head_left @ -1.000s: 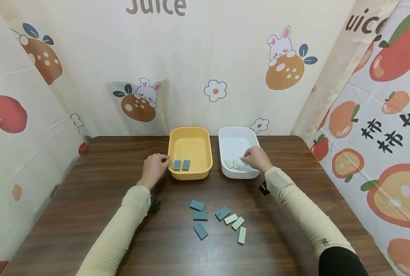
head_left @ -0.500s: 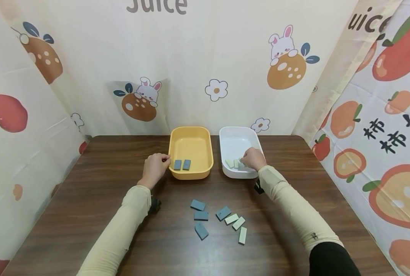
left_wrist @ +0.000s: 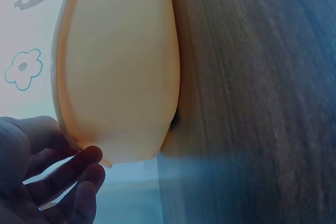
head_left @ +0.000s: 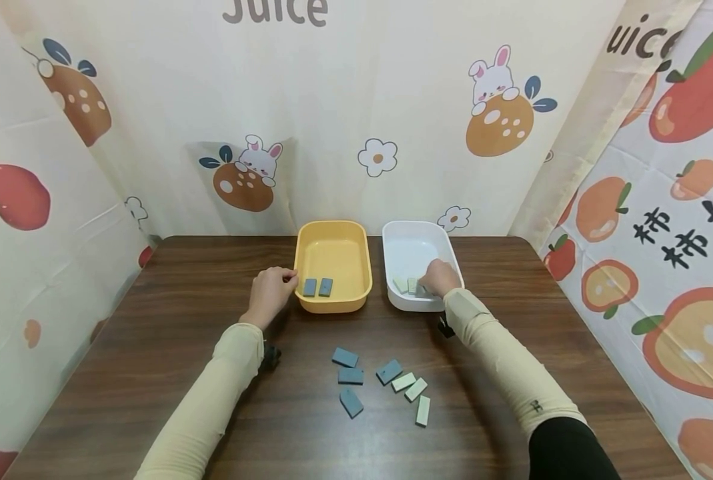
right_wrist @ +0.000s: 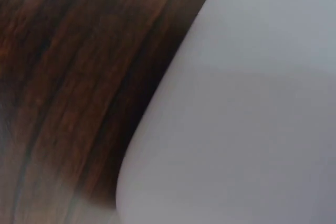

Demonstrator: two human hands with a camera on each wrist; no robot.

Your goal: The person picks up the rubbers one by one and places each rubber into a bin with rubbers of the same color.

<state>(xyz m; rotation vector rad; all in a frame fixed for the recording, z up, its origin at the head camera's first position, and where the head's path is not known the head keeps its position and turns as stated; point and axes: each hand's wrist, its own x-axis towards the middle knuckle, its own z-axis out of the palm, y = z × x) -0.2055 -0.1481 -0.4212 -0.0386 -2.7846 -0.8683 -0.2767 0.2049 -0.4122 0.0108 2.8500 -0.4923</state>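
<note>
Yellow tray, head view: left hand pinches its rim. My right hand is down in the white tray, fingers curled, pale piece at the tips; can't tell if it's gripped or let go. Likely fault: my knuckles hide the spot, so that piece could end up on a neighbour. Lifting out low could also snag the right wall and drag the tray. Contents: two blue-grey tiles at yellow's near end, at least two pale green tiles at white's. Loose on the wooden table: four blue-grey, three pale green.

Left wrist view: thumb and fingertip straddle yellow's rim; pulling too hard could tip it.

Right wrist view: only white tray wall and wood; no fingers, no contents visible.
</note>
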